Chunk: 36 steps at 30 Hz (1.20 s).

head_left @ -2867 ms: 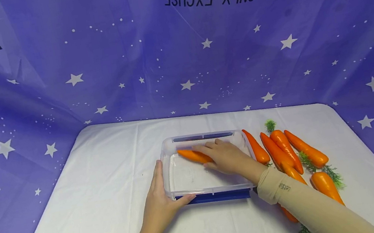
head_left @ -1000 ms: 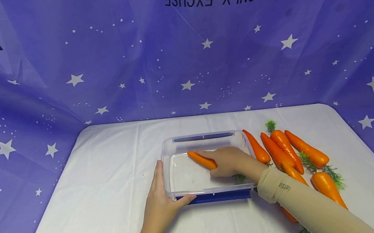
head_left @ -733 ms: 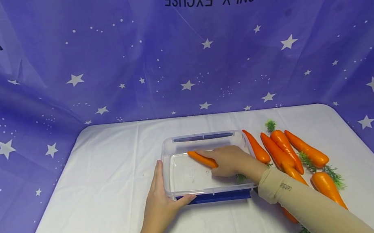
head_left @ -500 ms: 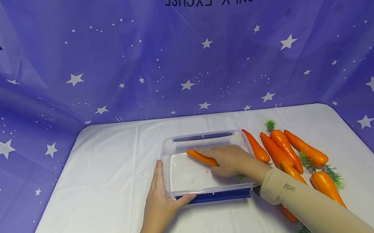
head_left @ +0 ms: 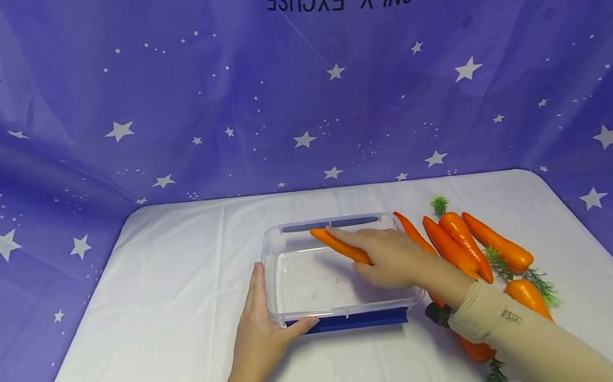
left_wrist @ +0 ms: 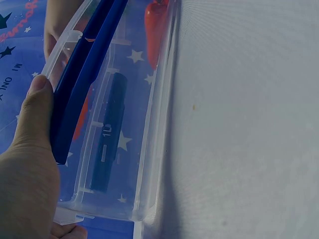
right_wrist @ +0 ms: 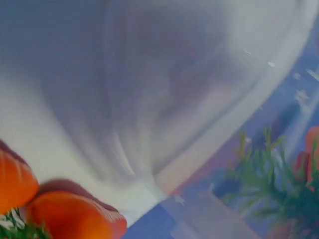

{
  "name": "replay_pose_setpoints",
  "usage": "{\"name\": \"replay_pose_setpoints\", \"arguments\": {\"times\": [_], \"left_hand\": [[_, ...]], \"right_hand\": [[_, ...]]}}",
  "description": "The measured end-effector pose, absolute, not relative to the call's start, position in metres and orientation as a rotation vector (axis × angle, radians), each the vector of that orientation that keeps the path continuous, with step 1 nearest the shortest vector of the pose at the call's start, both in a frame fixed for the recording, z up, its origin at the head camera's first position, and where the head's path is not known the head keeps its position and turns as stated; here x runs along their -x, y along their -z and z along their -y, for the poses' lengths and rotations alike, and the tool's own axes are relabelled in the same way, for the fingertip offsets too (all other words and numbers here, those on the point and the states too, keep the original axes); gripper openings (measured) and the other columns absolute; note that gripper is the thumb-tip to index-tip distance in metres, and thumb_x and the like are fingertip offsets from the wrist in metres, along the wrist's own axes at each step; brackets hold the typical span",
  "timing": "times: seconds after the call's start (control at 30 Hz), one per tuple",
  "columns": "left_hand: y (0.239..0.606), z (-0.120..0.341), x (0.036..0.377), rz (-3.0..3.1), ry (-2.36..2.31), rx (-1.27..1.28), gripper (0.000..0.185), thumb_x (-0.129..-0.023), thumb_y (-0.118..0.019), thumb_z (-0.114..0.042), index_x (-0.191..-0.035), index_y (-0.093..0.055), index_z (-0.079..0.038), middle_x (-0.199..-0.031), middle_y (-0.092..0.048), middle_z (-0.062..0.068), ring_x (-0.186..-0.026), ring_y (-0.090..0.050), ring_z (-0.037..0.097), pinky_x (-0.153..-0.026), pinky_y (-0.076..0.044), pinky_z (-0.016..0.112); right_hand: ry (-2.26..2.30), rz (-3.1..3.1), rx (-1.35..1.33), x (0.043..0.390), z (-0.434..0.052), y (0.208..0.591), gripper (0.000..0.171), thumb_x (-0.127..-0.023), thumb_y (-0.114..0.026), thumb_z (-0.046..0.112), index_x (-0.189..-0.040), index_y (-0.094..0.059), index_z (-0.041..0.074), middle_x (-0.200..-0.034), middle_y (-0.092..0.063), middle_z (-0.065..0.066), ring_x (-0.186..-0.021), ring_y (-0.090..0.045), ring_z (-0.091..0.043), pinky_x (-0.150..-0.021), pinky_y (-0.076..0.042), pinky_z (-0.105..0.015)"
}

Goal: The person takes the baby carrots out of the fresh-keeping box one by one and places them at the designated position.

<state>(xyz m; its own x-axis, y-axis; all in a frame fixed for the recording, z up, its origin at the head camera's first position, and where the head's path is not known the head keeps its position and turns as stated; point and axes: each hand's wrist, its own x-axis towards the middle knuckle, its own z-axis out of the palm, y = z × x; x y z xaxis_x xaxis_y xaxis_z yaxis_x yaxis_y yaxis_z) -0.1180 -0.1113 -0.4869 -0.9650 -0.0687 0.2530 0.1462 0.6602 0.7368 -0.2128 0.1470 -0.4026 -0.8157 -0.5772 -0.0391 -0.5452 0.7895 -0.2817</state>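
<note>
A clear plastic box with blue clips stands on the white cloth, its front rim (head_left: 345,312) towards me. My left hand (head_left: 261,337) grips its left end, the thumb on the front rim and the fingers along the side. From the left wrist view, the thumb (left_wrist: 32,117) lies beside a blue clip (left_wrist: 79,94). Over the box's right half, my right hand (head_left: 393,257) holds an orange carrot (head_left: 342,247), tip pointing to the back left. The carrot's leafy end is hidden by that hand. The right wrist view does not show the right hand clearly.
Several orange carrots (head_left: 461,239) with green tops lie right of the box, one close against its right wall. Another carrot (head_left: 475,348) is partly under the right forearm. A purple starred curtain (head_left: 289,86) rises behind the white table cloth (head_left: 143,340).
My right hand has lifted the carrot from low inside the box and drawn back a little to the right. The left hand has kept its grip on the box.
</note>
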Motion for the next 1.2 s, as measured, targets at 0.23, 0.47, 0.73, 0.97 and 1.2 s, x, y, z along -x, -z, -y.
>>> {"name": "replay_pose_setpoints", "arguments": {"times": [0.23,0.47,0.73,0.97,1.2], "left_hand": [[0.487,0.111,0.118,2.612,1.193,0.069,0.134,-0.06,-0.086,-0.064,-0.16,-0.016,-0.009,-0.163,-0.026,0.015,-0.148,-0.032,0.032,-0.116,-0.035,0.052],[0.488,0.11,0.118,2.604,1.199,0.068,0.134,-0.06,-0.087,-0.063,-0.16,-0.016,-0.01,-0.163,-0.026,0.014,-0.148,-0.032,0.032,-0.117,-0.035,0.052],[0.487,0.11,0.118,2.613,1.21,0.067,0.134,-0.06,-0.086,-0.065,-0.16,-0.014,-0.011,-0.164,-0.024,0.013,-0.149,-0.031,0.032,-0.117,-0.034,0.052],[0.485,0.111,0.117,2.634,1.187,0.054,0.134,-0.06,-0.085,-0.066,-0.16,-0.014,-0.01,-0.165,-0.023,0.014,-0.149,-0.031,0.033,-0.116,-0.034,0.053],[0.485,0.111,0.117,2.63,1.212,0.053,0.135,-0.06,-0.086,-0.065,-0.16,-0.014,-0.011,-0.165,-0.023,0.014,-0.149,-0.03,0.033,-0.117,-0.034,0.053]], "right_hand": [[0.476,-2.819,0.77,0.197,-0.165,0.375,0.073,-0.094,-0.062,0.034,-0.154,-0.022,0.048,-0.114,-0.067,0.003,-0.049,-0.045,-0.014,-0.047,-0.042,-0.028],[0.47,-2.833,0.629,0.179,-0.201,0.356,0.071,-0.096,-0.061,0.037,-0.152,-0.021,0.053,-0.08,-0.06,0.0,-0.046,-0.044,-0.014,-0.047,-0.04,-0.029],[0.477,-2.835,0.404,0.158,-0.26,0.343,0.072,-0.097,-0.061,0.042,-0.152,-0.017,0.055,-0.072,-0.053,-0.002,-0.043,-0.048,-0.015,-0.046,-0.041,-0.03],[0.387,-2.863,0.249,0.144,-0.324,0.355,0.078,-0.094,-0.058,0.056,-0.157,-0.014,0.045,-0.098,-0.066,-0.013,-0.059,-0.051,-0.02,-0.048,-0.041,-0.033],[0.33,-2.755,0.122,0.134,-0.382,0.38,0.08,-0.094,-0.058,0.055,-0.16,-0.018,0.031,-0.087,-0.063,-0.01,-0.062,-0.051,-0.023,-0.049,-0.038,-0.035]]}}
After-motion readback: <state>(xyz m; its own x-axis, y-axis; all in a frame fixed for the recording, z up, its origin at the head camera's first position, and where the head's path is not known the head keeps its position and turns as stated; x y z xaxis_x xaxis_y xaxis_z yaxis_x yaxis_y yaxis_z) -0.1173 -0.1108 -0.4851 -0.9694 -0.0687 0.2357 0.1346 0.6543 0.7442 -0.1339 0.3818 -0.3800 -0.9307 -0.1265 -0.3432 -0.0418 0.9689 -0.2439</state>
